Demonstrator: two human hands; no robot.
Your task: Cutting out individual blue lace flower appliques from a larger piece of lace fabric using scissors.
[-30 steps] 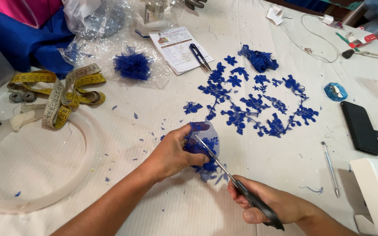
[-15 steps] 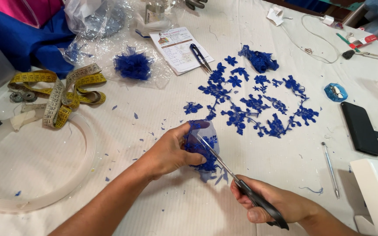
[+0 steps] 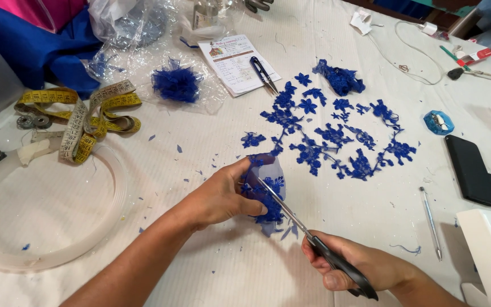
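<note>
A yellow tape measure (image 3: pixel 86 116) lies at ten o'clock. At centre, the left hand (image 3: pixel 220 196) pinches a blue lace piece (image 3: pixel 265 190). At five o'clock, the right hand (image 3: pixel 365 264) grips black-handled scissors (image 3: pixel 313 244), blades touching the lace.

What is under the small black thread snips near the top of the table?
The thread snips lie on a printed paper card, their tips reaching past its lower edge onto the white tablecloth. The card's print beneath the snips is covered.
</note>
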